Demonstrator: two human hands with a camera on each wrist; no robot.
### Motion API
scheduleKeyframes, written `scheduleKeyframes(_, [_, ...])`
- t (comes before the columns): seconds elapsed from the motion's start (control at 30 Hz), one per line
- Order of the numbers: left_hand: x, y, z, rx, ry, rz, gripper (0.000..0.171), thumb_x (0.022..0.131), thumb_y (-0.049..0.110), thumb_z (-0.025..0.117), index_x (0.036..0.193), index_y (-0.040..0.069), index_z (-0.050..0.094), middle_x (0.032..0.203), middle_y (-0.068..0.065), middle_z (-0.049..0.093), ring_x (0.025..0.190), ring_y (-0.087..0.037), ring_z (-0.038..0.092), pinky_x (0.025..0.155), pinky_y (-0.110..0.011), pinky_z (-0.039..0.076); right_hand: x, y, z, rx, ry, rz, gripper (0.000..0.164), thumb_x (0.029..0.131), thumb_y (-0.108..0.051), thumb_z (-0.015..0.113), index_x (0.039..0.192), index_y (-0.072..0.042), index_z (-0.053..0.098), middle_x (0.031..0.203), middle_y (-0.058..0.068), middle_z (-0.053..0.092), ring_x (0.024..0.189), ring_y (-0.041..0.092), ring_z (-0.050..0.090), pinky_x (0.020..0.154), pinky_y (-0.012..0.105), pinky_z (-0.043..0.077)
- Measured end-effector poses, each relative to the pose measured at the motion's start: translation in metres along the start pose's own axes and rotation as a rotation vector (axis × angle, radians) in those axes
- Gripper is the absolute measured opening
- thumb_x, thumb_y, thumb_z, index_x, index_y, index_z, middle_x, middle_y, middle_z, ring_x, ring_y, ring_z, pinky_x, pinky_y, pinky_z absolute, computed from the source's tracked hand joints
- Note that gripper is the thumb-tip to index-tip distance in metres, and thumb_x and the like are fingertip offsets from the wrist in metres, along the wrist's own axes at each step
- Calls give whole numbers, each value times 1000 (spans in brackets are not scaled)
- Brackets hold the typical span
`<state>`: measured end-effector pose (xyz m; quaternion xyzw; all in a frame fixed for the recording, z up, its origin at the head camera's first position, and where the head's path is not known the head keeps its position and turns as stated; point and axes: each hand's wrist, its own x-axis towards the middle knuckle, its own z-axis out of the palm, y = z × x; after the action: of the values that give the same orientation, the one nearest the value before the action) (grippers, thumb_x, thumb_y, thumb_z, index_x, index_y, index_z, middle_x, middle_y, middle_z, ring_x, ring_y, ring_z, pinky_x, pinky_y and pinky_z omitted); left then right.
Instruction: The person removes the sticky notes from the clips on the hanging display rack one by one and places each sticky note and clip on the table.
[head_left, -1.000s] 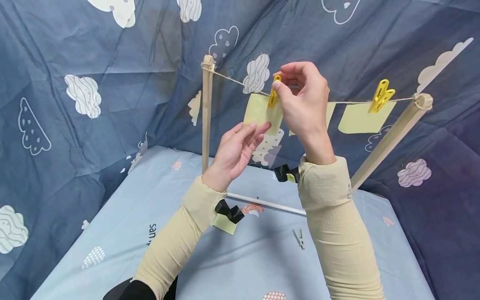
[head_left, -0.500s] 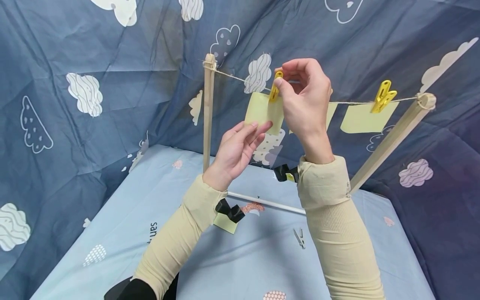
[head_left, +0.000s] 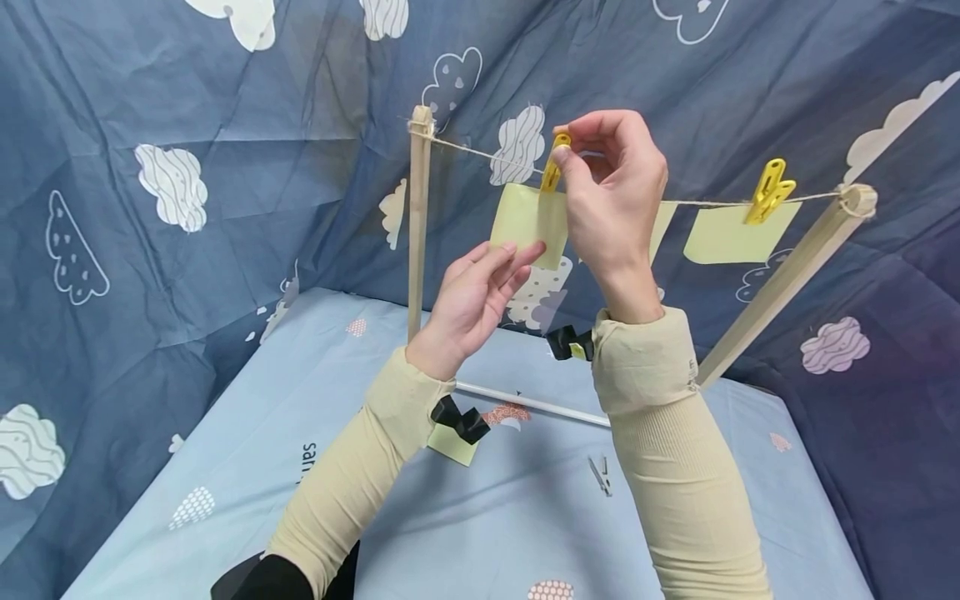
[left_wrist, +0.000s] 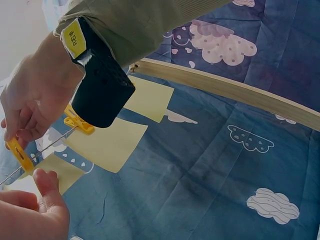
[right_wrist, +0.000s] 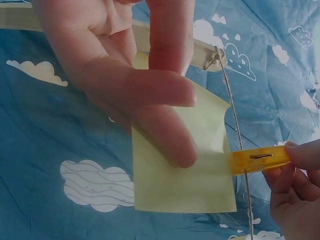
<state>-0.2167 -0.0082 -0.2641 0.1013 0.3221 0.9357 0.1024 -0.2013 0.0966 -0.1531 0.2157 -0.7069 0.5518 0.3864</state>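
Note:
My left hand (head_left: 480,300) pinches the lower part of a pale yellow paper square (head_left: 517,221) between thumb and fingers. With thumb and fingertips my right hand (head_left: 618,196) pinches a yellow clothespin (head_left: 556,164) at the paper's top edge. In the right wrist view the string (right_wrist: 233,107) runs across the clothespin (right_wrist: 260,160), whose tip meets the edge of the paper (right_wrist: 200,192). Two more paper squares hang to the right; the middle one (left_wrist: 107,145) carries its own yellow clothespin (left_wrist: 79,122), and another clothespin (head_left: 769,192) grips the rightmost paper (head_left: 738,236).
Wooden posts, left (head_left: 417,225) and right (head_left: 787,283), hold up the string. On the light blue cloth (head_left: 495,533) lie a white rod (head_left: 532,404), a yellow paper (head_left: 453,446) below my left wrist and a small grey clip (head_left: 600,477). Dark blue cloud-print fabric hangs behind.
My right hand and the clothespin have risen slightly, so the clothespin's tip now overlaps less of the paper. My left hand keeps its hold on the paper and stays nearly still.

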Motion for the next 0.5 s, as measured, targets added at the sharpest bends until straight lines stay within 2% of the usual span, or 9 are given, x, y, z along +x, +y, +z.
scheduleKeyframes(0.23, [1,-1,-1,11,6,-3,31,91,10,51,120,4,46,122,-13,53,110,-17,57,82,-22,47,2,0,-1,44,44,-6,9,80,5,60,88,1,58,91,14,63,81,18,62,76,24,48])
scheduleKeyframes(0.5, [0,-2,-1,4,11,-7,31,90,10,51,120,3,46,121,-14,55,108,-17,58,81,-22,47,3,-1,-1,61,53,-19,10,79,6,59,87,2,59,90,15,63,79,18,61,74,24,48])
